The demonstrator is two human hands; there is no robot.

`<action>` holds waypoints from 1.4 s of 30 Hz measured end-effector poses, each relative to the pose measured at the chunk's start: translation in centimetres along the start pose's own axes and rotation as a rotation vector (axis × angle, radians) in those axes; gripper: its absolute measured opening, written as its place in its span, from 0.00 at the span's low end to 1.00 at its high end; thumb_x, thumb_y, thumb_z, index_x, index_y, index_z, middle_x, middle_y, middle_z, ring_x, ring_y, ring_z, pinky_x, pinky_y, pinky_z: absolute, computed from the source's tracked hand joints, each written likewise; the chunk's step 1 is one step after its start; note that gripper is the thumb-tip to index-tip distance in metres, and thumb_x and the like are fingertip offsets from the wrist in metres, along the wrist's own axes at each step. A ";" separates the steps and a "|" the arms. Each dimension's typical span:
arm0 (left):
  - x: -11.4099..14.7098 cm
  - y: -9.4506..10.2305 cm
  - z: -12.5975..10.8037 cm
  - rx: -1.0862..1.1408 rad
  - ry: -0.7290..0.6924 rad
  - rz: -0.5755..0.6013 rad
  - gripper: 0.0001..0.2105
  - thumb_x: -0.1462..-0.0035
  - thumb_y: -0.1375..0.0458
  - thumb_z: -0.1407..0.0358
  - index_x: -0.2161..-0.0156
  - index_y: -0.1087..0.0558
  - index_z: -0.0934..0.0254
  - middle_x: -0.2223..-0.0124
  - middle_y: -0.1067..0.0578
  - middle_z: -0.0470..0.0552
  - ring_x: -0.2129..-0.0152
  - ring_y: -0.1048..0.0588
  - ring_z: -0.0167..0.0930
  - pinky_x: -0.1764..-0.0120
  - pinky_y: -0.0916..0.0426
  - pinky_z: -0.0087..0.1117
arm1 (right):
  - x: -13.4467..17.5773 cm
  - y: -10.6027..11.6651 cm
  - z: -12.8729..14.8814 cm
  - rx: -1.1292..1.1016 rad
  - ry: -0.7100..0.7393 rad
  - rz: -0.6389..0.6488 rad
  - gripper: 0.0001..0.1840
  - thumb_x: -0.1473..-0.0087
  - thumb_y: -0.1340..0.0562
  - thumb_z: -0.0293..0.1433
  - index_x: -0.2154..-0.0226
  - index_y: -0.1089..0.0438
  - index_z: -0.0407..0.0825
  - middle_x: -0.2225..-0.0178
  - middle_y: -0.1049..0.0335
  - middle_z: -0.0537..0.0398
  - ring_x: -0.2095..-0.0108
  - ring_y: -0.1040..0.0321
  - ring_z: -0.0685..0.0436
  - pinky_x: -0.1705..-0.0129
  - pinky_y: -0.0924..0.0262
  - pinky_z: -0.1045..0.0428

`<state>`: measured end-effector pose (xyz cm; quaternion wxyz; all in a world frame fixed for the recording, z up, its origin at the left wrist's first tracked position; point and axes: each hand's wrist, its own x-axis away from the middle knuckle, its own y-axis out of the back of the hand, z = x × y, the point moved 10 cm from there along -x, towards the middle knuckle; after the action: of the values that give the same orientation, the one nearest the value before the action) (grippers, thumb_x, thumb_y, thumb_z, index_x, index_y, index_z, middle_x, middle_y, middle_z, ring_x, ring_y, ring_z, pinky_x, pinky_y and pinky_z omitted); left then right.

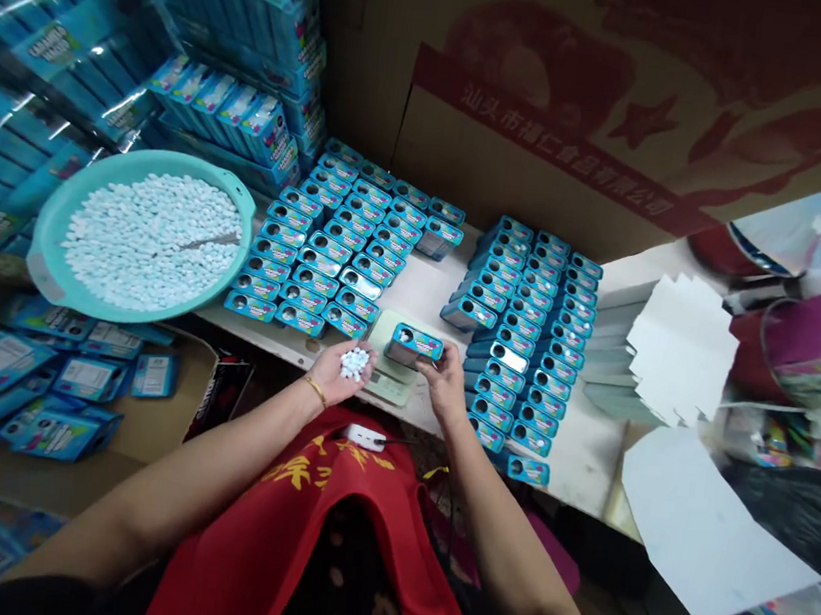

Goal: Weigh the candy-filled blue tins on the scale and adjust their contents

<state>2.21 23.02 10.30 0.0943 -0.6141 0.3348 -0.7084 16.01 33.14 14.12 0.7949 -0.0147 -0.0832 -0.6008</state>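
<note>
A small heap of pale blue-white candies (pixel 354 364) rests in the cupped palm of my left hand (pixel 332 374), which is turned upward. With its fingers round the right end, my right hand (pixel 446 383) grips a small blue candy box (pixel 417 342) that has a dark round window on top. That box is over or on a pale scale (pixel 386 333); whether it touches cannot be told. Rows of similar blue boxes (pixel 322 263) stand upright on the table left of my hands, and more boxes (pixel 518 345) stand to the right.
A turquoise basin (pixel 240 255) of candies with a scoop-like tool is at the left. Below it, a cardboard carton (pixel 160 426) contains loose blue packs. Stacked white cards (pixel 681 348) lie right. A large brown carton (pixel 552 155) walls off the back of the white table (pixel 424 289).
</note>
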 end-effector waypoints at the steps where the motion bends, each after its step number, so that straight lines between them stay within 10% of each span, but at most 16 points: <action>1: 0.5 0.3 -0.1 0.022 0.006 0.002 0.07 0.46 0.50 0.68 0.69 0.31 0.70 0.71 0.27 0.57 0.76 0.27 0.29 0.78 0.32 0.26 | -0.2 -0.4 -0.9 -0.021 -0.015 -0.002 0.20 0.59 0.39 0.33 0.61 0.43 0.50 0.66 0.37 0.57 0.66 0.37 0.48 0.61 0.40 0.50; 5: 2.4 1.5 -0.2 0.062 0.011 0.002 0.08 0.46 0.50 0.68 0.69 0.30 0.70 0.69 0.27 0.58 0.76 0.27 0.28 0.78 0.32 0.25 | 0.5 -0.4 -0.4 0.183 0.058 -0.012 0.21 0.56 0.41 0.33 0.58 0.43 0.48 0.63 0.36 0.53 0.62 0.37 0.46 0.58 0.40 0.47; 9: 4.3 3.4 -0.2 0.060 -0.022 -0.056 0.08 0.46 0.50 0.70 0.70 0.30 0.70 0.70 0.26 0.57 0.72 0.26 0.30 0.71 0.29 0.29 | 4.9 -1.1 6.0 0.651 0.331 -0.050 0.22 0.51 0.44 0.30 0.51 0.42 0.50 0.52 0.41 0.47 0.49 0.46 0.41 0.49 0.49 0.40; 15: 5.9 4.0 1.5 -0.064 0.042 0.028 0.09 0.45 0.52 0.70 0.68 0.29 0.71 0.71 0.25 0.56 0.75 0.26 0.30 0.76 0.31 0.29 | 11.4 -13.5 9.2 0.902 0.492 0.542 0.16 0.45 0.47 0.31 0.53 0.40 0.48 0.55 0.38 0.47 0.55 0.41 0.44 0.55 0.40 0.48; 20: 6.4 5.2 1.7 -0.083 0.051 -0.009 0.10 0.45 0.53 0.72 0.70 0.29 0.72 0.75 0.26 0.52 0.79 0.27 0.26 0.76 0.32 0.24 | 11.9 -16.6 7.8 1.057 0.481 0.670 0.12 0.45 0.48 0.27 0.56 0.39 0.47 0.56 0.39 0.47 0.58 0.40 0.45 0.60 0.39 0.51; 28: 6.7 5.3 2.2 -0.109 0.093 0.046 0.10 0.46 0.52 0.70 0.66 0.27 0.70 0.67 0.24 0.55 0.65 0.26 0.32 0.59 0.33 0.33 | 12.8 -17.7 9.7 1.148 0.635 0.652 0.08 0.46 0.49 0.23 0.63 0.37 0.45 0.62 0.36 0.48 0.59 0.40 0.45 0.58 0.41 0.51; 34: 6.5 5.7 1.7 -0.072 0.079 -0.015 0.09 0.46 0.52 0.72 0.71 0.29 0.71 0.74 0.26 0.53 0.76 0.26 0.27 0.67 0.30 0.28 | 12.3 -17.4 8.6 0.964 0.580 0.659 0.08 0.47 0.47 0.24 0.64 0.36 0.46 0.63 0.34 0.49 0.62 0.38 0.46 0.61 0.39 0.52; 42: 5.0 2.4 0.3 -0.050 -0.026 0.038 0.07 0.47 0.51 0.73 0.69 0.30 0.71 0.69 0.25 0.58 0.68 0.25 0.34 0.64 0.29 0.34 | 5.3 -9.2 9.6 0.461 0.364 0.219 0.08 0.51 0.44 0.25 0.66 0.32 0.47 0.68 0.33 0.54 0.68 0.36 0.51 0.65 0.39 0.55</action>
<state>0.64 18.39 12.98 0.0967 -0.6190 0.3626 -0.6900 7.48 26.67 23.66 0.8392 0.2647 -0.0714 -0.4696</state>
